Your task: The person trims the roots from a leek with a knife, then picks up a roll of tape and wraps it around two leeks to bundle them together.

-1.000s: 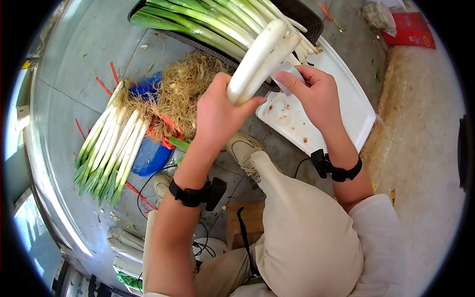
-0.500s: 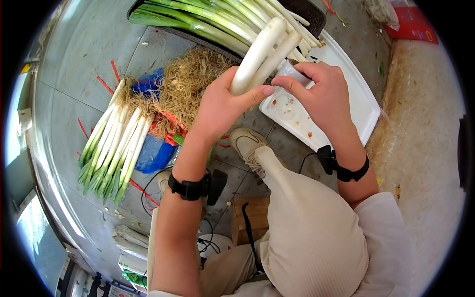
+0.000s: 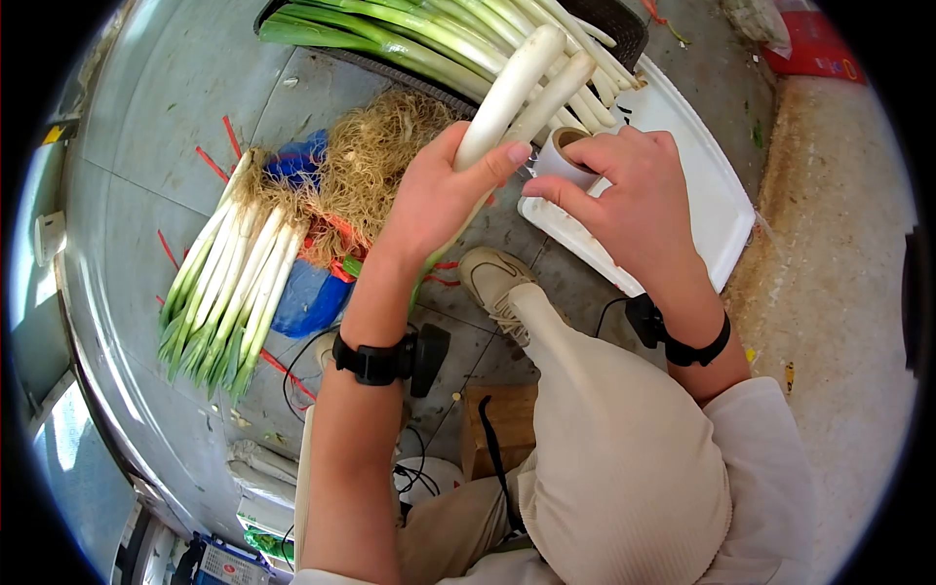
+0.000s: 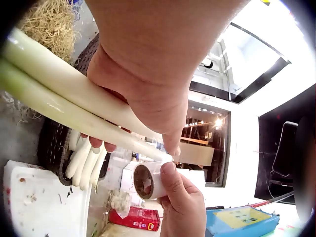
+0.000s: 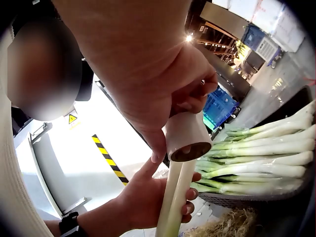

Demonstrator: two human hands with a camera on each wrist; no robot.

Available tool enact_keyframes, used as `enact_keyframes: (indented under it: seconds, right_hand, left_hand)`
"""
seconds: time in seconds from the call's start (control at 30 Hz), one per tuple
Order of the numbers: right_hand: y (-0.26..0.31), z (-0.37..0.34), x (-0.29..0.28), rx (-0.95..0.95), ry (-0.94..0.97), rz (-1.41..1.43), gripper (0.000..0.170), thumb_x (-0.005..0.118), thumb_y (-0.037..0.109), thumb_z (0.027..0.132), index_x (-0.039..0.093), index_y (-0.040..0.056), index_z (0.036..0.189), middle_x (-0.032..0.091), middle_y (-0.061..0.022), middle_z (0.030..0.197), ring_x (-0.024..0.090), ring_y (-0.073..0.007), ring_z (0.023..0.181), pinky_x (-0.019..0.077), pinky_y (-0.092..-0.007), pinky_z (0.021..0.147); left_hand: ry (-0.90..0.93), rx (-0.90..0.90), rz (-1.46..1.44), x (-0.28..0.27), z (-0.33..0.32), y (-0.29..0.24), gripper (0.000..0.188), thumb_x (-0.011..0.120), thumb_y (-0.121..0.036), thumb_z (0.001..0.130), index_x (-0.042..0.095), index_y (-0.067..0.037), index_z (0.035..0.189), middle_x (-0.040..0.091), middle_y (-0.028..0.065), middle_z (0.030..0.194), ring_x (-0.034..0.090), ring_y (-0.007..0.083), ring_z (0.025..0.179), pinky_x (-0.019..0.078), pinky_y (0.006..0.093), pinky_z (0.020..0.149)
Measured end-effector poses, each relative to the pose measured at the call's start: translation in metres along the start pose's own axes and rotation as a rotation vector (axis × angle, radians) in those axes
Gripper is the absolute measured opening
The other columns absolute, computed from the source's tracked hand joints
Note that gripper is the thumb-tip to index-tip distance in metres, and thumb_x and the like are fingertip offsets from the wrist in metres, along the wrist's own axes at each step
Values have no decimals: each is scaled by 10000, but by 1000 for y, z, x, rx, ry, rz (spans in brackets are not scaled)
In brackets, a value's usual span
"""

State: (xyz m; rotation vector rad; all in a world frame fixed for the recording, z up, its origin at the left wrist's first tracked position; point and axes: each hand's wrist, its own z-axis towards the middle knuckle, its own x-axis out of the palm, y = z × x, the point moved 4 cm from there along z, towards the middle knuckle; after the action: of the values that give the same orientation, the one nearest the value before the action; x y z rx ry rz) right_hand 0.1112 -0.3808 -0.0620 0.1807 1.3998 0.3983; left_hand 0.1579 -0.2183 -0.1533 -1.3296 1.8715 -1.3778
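Note:
Two thick white leeks lie side by side in my left hand, which grips them with the thumb across the near side. The left wrist view shows their long shafts running under the palm. My right hand holds a roll of tape with a brown cardboard core, pinched between thumb and fingers. In the right wrist view the roll overlaps the leeks close to the left thumb. A short shiny stretch shows between roll and left thumb in the head view.
A dark basket full of leeks stands ahead, beside a white tray with brown scraps. To the left lie rooted leeks, a heap of roots and a blue bag. A wooden block is near my legs.
My right hand has moved slightly right, and the tape roll has turned so its core faces up more. The left hand keeps its grip on the leeks, its thumb now nearer the roll.

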Motion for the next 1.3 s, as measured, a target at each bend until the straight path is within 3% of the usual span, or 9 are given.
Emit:
enact_keyframes:
  seconds: [0.13, 0.2, 0.63, 0.7, 0.8, 0.93, 1.0, 1.1, 1.3]
  right_hand:
    - [3, 0, 3, -41, -10, 7, 385, 795, 488, 744, 692, 118, 778, 600, 23, 648, 536, -188, 670, 343, -350, 741]
    - [7, 1, 2, -59, -2, -3, 375, 849, 417, 712, 675, 96, 796, 638, 32, 699, 502, -165, 655, 348, -331, 742]
    - [-1, -3, 14, -18, 13, -2, 394, 779, 500, 763, 707, 116, 809, 618, 13, 665, 554, -188, 683, 344, -345, 743]
    - [-1, -3, 15, -16, 47, 33, 380, 794, 478, 758, 705, 114, 822, 617, 17, 664, 553, -186, 682, 346, -347, 746]
    - [3, -5, 10, -69, -22, 88, 362, 811, 452, 749, 702, 116, 829, 615, 23, 662, 553, -180, 681, 348, -343, 747]
    - [9, -2, 7, -115, -51, 120, 347, 823, 435, 738, 700, 122, 825, 613, 28, 663, 554, -172, 676, 351, -335, 743]
    - [14, 0, 8, -122, -5, 119, 305, 861, 331, 715, 693, 99, 819, 625, 35, 698, 521, -172, 671, 353, -328, 742]
    - [21, 2, 11, -105, 8, 32, 335, 804, 454, 751, 693, 139, 776, 567, 36, 606, 531, -182, 635, 352, -344, 717]
    - [35, 12, 14, -136, -9, -162, 343, 777, 454, 754, 644, 145, 688, 567, 14, 594, 550, -201, 620, 366, -355, 689]
  left_hand:
    - [35, 6, -42, -4, 1, 2, 518, 773, -437, 851, 638, 3, 1089, 644, 39, 877, 585, 100, 755, 481, 259, 659]
    - [80, 11, 41, -5, 0, 2, 405, 691, -323, 950, 611, -1, 1182, 643, 29, 898, 609, 88, 766, 514, 257, 671]
    - [74, 36, -13, -12, 1, 3, 390, 698, -306, 948, 607, -14, 1190, 660, 34, 924, 626, 96, 795, 533, 264, 690]
    - [65, 87, 12, -16, 3, 2, 498, 805, -381, 842, 624, -2, 1110, 660, 34, 896, 615, 106, 753, 506, 257, 669]
    - [126, 55, 9, -19, 3, 2, 625, 862, -397, 765, 603, 5, 1167, 660, 58, 962, 620, 132, 836, 511, 277, 740]
    - [182, 110, 23, -24, 5, 6, 724, 847, -435, 760, 560, 10, 1253, 645, 91, 1055, 607, 161, 955, 498, 307, 842]
    - [226, 139, -4, -24, 5, 9, 775, 805, -491, 784, 526, 14, 1300, 620, 113, 1129, 580, 180, 1046, 473, 326, 912]
    - [221, 169, -25, -22, 2, 8, 795, 774, -524, 800, 512, 18, 1318, 615, 116, 1132, 581, 186, 1044, 471, 324, 913]
    - [239, 142, 19, -19, 2, 10, 652, 687, -506, 903, 544, 13, 1272, 621, 90, 1097, 569, 150, 1025, 463, 296, 895]
